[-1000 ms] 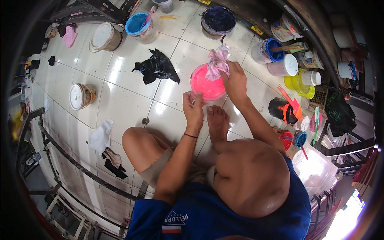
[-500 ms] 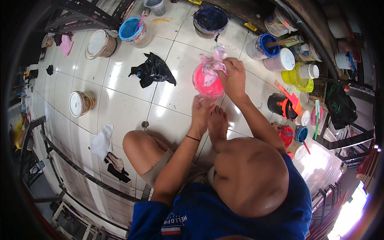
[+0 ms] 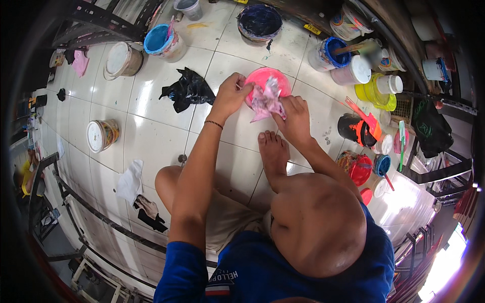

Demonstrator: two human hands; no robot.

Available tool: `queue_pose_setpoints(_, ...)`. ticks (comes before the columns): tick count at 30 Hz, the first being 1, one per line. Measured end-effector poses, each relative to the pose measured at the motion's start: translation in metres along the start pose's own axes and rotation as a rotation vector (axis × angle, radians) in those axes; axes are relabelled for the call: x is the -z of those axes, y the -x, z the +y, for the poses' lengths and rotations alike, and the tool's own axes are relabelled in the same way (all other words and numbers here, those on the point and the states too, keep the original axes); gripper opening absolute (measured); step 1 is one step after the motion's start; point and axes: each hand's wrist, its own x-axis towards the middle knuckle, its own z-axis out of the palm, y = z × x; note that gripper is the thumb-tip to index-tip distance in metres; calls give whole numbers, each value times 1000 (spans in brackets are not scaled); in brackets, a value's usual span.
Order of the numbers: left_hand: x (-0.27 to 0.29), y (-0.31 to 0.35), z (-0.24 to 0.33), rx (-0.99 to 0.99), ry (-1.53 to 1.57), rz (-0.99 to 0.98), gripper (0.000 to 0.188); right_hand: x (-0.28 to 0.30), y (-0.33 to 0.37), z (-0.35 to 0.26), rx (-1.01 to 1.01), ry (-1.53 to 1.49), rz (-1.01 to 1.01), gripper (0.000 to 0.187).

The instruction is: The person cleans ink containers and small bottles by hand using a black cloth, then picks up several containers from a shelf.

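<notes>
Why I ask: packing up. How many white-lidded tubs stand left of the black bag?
2: the upper tub beside the blue pot, the lower tub standing alone. More may hide at the rim.

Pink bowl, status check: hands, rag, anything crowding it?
Left hand gripping pink bowl at its rim. Right hand shut on pink-stained rag, pressed over the bowl. Bare foot just below; black bag lying left, apart.

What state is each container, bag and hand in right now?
pink tub: open, left hand gripping its rim
pink-stained plastic bag: crumpled, pinched by right hand
blue paint bucket: open, stick inside
dark paint bucket: open
white-lidded tub: closed
lidded tin: closed
black bag: crumpled on floor
</notes>
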Motion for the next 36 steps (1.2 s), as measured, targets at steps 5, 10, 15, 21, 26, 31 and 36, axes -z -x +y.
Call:
queue_pose_setpoints(5, -14, 16, 5, -4, -41, 106, 62, 11, -11, 29, -44, 189, 32, 33)
queue_pose_setpoints(10, -25, 52, -53, -197, 92, 319, 70, 11, -5, 36, -351, -288, 86, 25)
queue_pose_setpoints(15, -21, 59, -69, -350, -473, 187, 75, -8, -1, 65, -599, -958, 90, 24)
queue_pose_setpoints(21, -42, 24, -62, -286, -542, 284, 80, -4, -34, 58, -542, -724, 3, 28)
queue_pose_setpoints(26, -50, 19, -60, -306, -243, 267, 73, 9, -59, 58, -578, -696, -6, 34)
queue_pose_setpoints(31, -71, 44, -28, -139, 799, 138, 72, 44, -87, 30, -521, -547, -9, 35)
queue_pose_setpoints(36, -62, 66, 37, -275, 915, 383, 50, 86, -120, -14, -374, -671, 46, 34)
